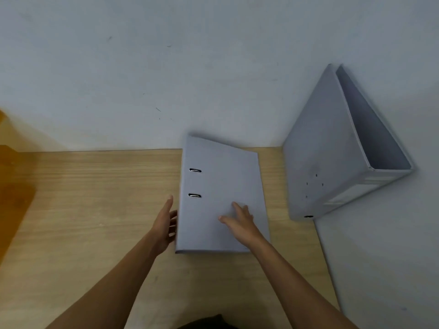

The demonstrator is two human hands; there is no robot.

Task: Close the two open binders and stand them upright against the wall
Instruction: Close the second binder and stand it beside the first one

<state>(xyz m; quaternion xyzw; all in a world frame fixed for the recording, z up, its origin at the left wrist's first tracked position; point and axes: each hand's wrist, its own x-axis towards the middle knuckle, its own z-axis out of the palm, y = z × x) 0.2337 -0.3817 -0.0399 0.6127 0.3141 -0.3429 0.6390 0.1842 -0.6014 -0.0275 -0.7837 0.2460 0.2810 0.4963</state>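
A grey lever-arch binder (221, 176) lies flat and closed on the wooden table (95, 198), its far end touching the back wall. My right hand (240, 222) rests palm-down on its cover, fingers spread. At the binder's left edge, by the spine, my left hand (166, 222) touches the side with fingers extended. A second grey binder (325, 153) stands upright in the corner at the right, closed, leaning against the right wall.
Pale grey walls (166, 67) bound the table at the back and on the right. An orange-brown piece of furniture (11, 186) stands past the table's left end. Bare wood stretches left of the flat binder.
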